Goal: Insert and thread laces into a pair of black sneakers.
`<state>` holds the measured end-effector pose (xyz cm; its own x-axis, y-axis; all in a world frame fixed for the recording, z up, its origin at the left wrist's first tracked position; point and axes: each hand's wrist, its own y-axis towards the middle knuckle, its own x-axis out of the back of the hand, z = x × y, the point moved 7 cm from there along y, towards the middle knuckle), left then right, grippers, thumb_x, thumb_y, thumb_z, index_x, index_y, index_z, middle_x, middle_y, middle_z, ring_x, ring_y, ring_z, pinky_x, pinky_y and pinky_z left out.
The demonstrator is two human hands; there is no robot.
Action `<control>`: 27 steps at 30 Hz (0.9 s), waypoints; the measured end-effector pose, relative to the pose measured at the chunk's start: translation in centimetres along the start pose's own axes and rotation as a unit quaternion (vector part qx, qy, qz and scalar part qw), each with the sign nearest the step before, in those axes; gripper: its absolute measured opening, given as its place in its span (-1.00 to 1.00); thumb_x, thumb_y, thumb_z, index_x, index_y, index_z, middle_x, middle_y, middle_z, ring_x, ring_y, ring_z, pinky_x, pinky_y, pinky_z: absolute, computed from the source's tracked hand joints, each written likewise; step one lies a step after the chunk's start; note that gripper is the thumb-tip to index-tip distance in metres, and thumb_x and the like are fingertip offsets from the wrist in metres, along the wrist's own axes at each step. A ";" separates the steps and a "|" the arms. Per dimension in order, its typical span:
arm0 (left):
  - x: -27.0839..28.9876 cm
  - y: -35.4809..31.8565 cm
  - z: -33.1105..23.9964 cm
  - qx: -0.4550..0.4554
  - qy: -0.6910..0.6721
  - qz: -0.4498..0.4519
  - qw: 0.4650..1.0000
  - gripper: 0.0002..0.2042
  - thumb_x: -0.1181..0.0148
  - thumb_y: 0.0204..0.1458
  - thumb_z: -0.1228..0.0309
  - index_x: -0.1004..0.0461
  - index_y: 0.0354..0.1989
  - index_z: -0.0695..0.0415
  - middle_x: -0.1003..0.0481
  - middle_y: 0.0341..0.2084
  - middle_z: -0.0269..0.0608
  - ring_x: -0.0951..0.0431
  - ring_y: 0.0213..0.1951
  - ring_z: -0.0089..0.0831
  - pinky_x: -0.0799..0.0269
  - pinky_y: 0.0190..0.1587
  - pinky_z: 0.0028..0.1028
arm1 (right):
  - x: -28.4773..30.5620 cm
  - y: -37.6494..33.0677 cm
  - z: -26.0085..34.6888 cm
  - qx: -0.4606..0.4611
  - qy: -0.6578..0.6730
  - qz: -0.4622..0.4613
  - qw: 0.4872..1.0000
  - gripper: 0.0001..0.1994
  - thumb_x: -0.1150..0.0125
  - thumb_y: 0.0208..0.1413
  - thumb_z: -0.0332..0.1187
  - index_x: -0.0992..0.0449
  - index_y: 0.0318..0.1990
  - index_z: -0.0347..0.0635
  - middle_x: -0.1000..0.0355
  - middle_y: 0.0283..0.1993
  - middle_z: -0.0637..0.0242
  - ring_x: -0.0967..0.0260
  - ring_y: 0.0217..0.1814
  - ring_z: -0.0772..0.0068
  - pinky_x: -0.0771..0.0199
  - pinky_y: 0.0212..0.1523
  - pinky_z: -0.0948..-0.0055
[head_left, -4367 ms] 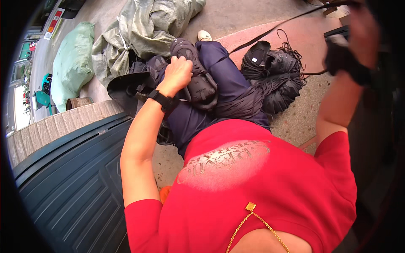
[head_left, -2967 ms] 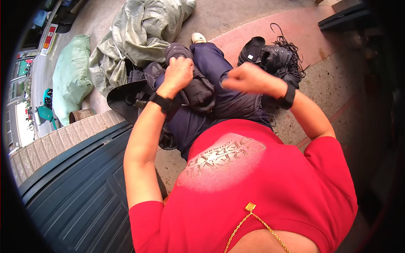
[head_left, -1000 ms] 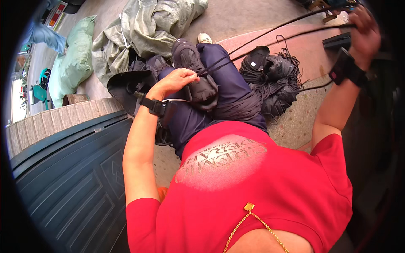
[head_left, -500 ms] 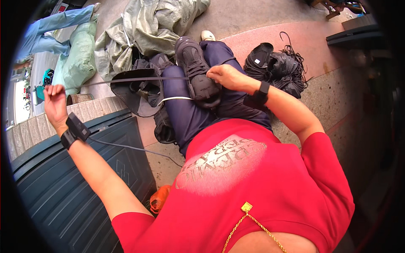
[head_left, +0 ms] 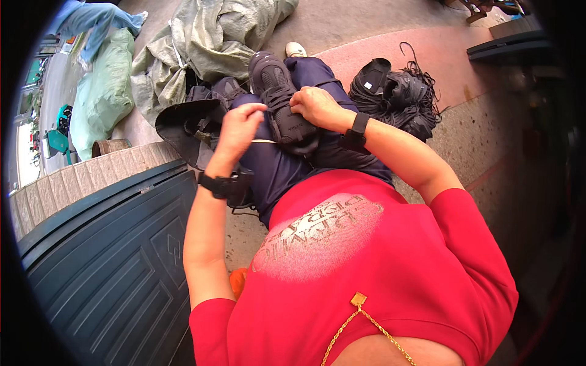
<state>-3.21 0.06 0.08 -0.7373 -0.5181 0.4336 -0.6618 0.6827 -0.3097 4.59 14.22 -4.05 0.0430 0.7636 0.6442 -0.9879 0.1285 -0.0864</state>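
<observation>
A black lace-up sneaker lies across my thighs, its toe pointing away from me. My right hand is closed at the shoe's right side, fingertips against the lacing; what they pinch is hidden. Just left of the shoe hovers my left hand, its fingers drawn together near the laces. Whether a lace is between those fingers does not show. Below the left fingers, a pale narrow band crosses my left thigh beside the shoe.
Black shoes and tangled laces are heaped on the floor to the right. More black shoe parts lie left of my legs. Large woven sacks stand ahead, a pale green bundle at far left. A dark panelled cabinet borders my left side.
My left hand has come in from far left to beside the shoe, and the stretched black lace no longer shows. My right hand has shifted slightly left along the shoe.
</observation>
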 end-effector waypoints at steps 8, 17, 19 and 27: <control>-4.4 0.4 -0.4 -0.071 0.255 -0.055 0.963 -0.83 -0.04 -0.08 0.48 -0.48 -0.33 0.26 -0.47 -0.38 0.01 -0.46 -0.24 -0.14 -0.34 -0.15 -0.34 | 0.3 -0.7 1.6 0.123 -0.059 -0.060 0.989 -0.90 -0.11 -0.12 -0.39 -0.49 -0.48 -0.20 -0.36 -0.41 0.13 -0.32 -0.24 0.13 -0.32 -0.26 0.26; -4.0 -0.3 0.6 -0.109 0.209 -0.104 0.966 -0.85 -0.06 -0.10 0.49 -0.47 -0.35 0.26 -0.45 -0.42 -0.02 -0.44 -0.29 -0.14 -0.32 -0.18 -0.31 | 0.5 -1.3 1.4 0.135 -0.002 -0.053 0.989 -0.84 -0.06 -0.18 -0.53 -0.40 -0.35 -0.27 -0.36 -0.39 0.11 -0.29 -0.23 0.06 -0.30 -0.23 0.23; -3.8 0.1 0.5 -0.126 0.180 -0.107 0.970 -0.85 -0.07 -0.11 0.49 -0.47 -0.35 0.26 -0.45 -0.42 -0.03 -0.44 -0.30 -0.14 -0.32 -0.19 -0.32 | 0.1 -0.7 1.5 0.143 -0.016 -0.063 0.988 -0.78 -0.06 -0.20 -0.54 -0.37 -0.29 -0.26 -0.36 -0.39 0.11 -0.28 -0.23 0.06 -0.30 -0.23 0.22; -4.1 1.7 -0.2 -0.127 0.296 -0.094 0.942 -0.85 -0.17 -0.20 0.31 -0.47 -0.48 0.10 -0.42 -0.44 -0.14 -0.38 -0.28 -0.16 -0.32 -0.26 -0.23 | 1.6 -0.8 4.6 0.171 -0.086 -0.129 0.973 -0.66 -0.01 -0.24 -0.60 -0.25 -0.19 -0.30 -0.30 -0.37 0.06 -0.25 -0.29 -0.01 -0.31 -0.27 0.19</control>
<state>-1.26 3.42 -2.02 -0.3561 -0.3145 0.8800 -0.6639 0.7478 -0.0014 4.80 12.42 0.58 0.3001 0.6125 0.7313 -0.9405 0.0622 0.3339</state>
